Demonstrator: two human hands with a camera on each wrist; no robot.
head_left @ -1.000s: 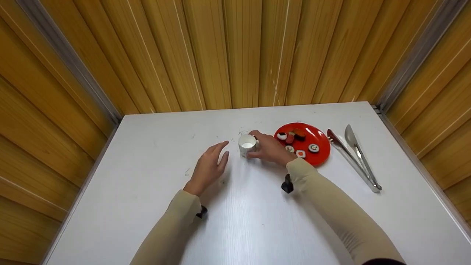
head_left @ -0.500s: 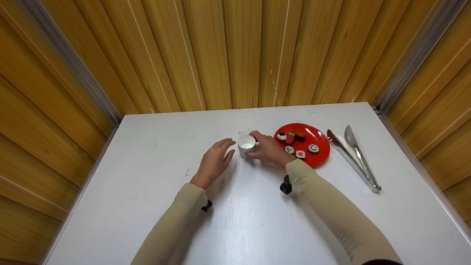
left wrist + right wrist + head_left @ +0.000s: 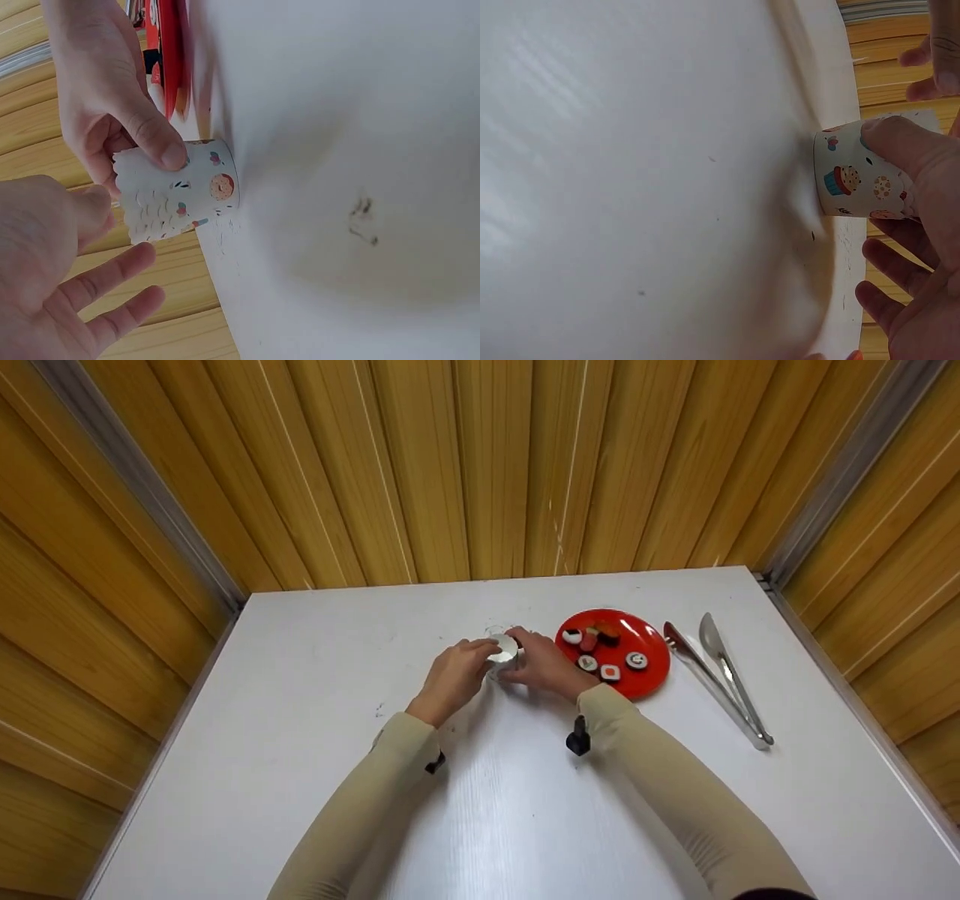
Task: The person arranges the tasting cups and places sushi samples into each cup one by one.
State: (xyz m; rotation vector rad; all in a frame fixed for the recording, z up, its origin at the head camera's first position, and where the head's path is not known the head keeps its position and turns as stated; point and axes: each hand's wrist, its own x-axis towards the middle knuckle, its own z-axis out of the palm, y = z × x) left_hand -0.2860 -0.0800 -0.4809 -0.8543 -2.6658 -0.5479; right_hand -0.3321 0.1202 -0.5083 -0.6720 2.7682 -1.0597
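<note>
A white paper baking cup [image 3: 180,187] with a scalloped rim and printed cupcakes and doughnuts stands upright on the white table. My right hand [image 3: 546,661] holds it from the right side, thumb round the wall in the left wrist view. At its top left is my left hand [image 3: 456,671], its fingers reaching over the rim in the head view. In the left wrist view the left thumb and index finger come close together right at the rim, while the other fingers stretch out. Printed cupcakes face the right wrist camera.
Right of the hands lies a red plate [image 3: 651,679] bearing several pieces of toy sushi. Metal tongs [image 3: 721,682] rest beside the plate toward the right table edge. Wood-patterned walls [image 3: 495,472] enclose the table [image 3: 315,735] at the back and sides.
My left hand has moved right and slightly up to the baking cup, its fingers now over the rim. The right hand has kept its hold on the cup, nearly still.
</note>
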